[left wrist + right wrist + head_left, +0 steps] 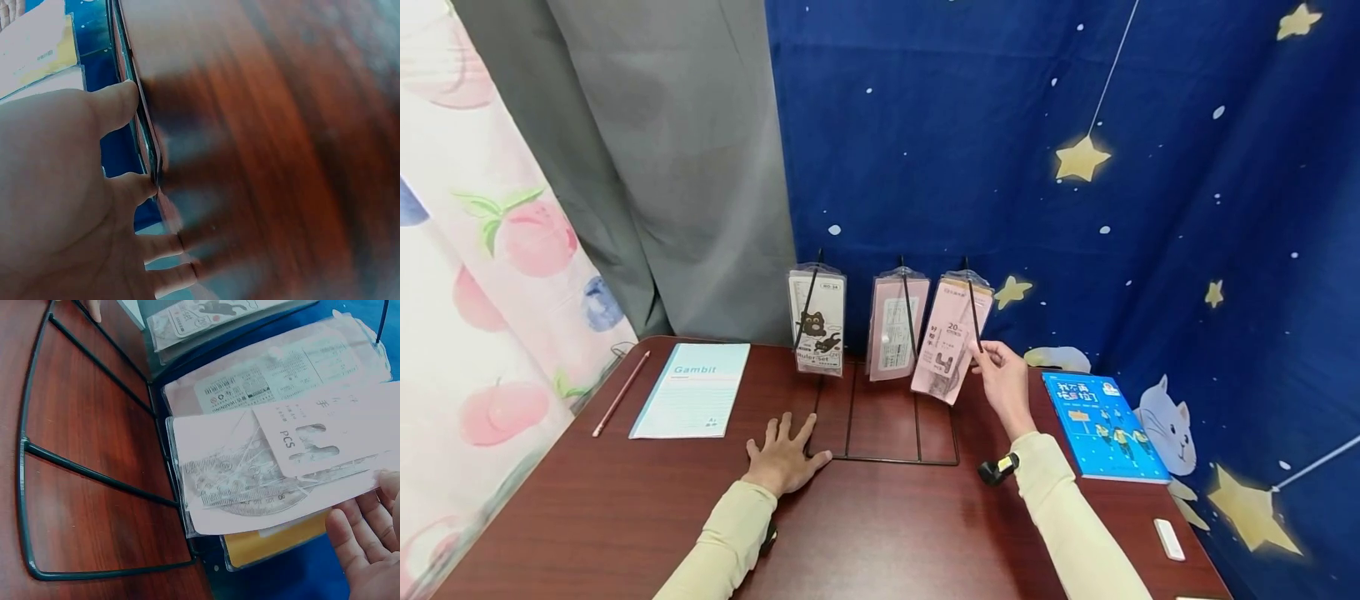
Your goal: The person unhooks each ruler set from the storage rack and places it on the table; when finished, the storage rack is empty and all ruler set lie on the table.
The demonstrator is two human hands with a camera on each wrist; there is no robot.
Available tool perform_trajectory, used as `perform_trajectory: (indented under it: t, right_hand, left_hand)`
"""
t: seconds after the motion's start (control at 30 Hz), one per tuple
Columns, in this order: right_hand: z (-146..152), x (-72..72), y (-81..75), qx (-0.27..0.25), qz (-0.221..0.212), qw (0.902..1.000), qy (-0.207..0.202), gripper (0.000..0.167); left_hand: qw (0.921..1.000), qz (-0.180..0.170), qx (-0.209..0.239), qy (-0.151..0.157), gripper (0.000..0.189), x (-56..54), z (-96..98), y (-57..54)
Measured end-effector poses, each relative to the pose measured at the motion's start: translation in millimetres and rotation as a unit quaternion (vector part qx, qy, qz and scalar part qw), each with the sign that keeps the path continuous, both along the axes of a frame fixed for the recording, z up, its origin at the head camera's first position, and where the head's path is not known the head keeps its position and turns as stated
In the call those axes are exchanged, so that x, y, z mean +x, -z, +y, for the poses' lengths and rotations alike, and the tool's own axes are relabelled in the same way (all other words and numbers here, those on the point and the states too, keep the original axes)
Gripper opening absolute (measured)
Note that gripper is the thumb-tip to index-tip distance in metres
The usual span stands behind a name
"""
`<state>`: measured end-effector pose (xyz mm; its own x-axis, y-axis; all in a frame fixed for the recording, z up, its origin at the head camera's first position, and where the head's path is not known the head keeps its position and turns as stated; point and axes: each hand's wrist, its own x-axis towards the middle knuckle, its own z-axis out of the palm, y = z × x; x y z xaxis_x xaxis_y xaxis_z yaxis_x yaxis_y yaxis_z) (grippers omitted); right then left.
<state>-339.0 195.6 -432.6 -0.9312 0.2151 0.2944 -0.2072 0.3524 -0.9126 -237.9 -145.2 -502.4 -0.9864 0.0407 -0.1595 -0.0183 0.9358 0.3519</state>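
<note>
A black wire display rack (887, 460) stands on the table, with ruler set packs hanging from its hooks. On its right hook hangs a pink ruler set pack (946, 350), tilted, its clear rulers and protractor (250, 481) showing through the plastic. My right hand (1006, 385) pinches this pack at its right edge, thumb in front and fingers behind. A yellow-backed pack (275, 540) shows behind it. The middle hook bears a pack (895, 337) with its label side out; a white pack with a cat drawing (818, 329) hangs at left. My left hand (781, 458) rests on the table, fingers spread, beside the rack's base.
A Gambit notebook (696, 392) and a pencil (621, 394) lie at the left. Over on the right are a blue book (1105, 429) and a white eraser (1169, 539). Curtains (925, 150) hang close behind the rack.
</note>
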Motion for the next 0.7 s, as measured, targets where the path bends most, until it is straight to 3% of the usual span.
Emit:
perform_trajectory:
  t: [0.23,0.7]
  right_hand:
    - [-1.6,13.1,0.2,-0.021,0.016,0.9996,-0.004,0.030]
    - [4.2,34.6,-5.6,-0.005,0.030,0.9995,-0.002,0.032]
  left_hand:
    - [1.0000,-0.004,-0.002,-0.003,0.073,0.6,-0.7,0.5]
    - [1.0000,-0.009,0.000,-0.001,0.073,-0.4,-0.6,-0.2]
